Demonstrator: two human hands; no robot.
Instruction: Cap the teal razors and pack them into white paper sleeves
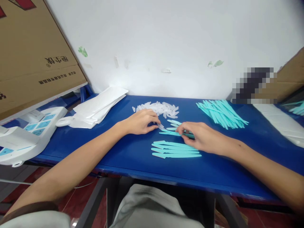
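Note:
My left hand [141, 121] rests on the blue table [118, 152] with its fingers pinched on a small clear plastic cap [161, 126]. Just behind it lies a heap of the same clear caps [159, 108]. My right hand [201, 136] is closed on a teal plastic stick [171, 133], whose tip points at the cap. A few more teal sticks [174, 122] lie loose behind it. Three capped teal sticks [174, 150] lie side by side in front of my hands.
A large pile of teal sticks [220, 112] lies at the back right. White flat bags [98, 106] are stacked at the back left, beside a white machine with blue buttons [28, 133]. Cardboard boxes [30, 53] lean at the left. More white bags [280, 123] sit far right.

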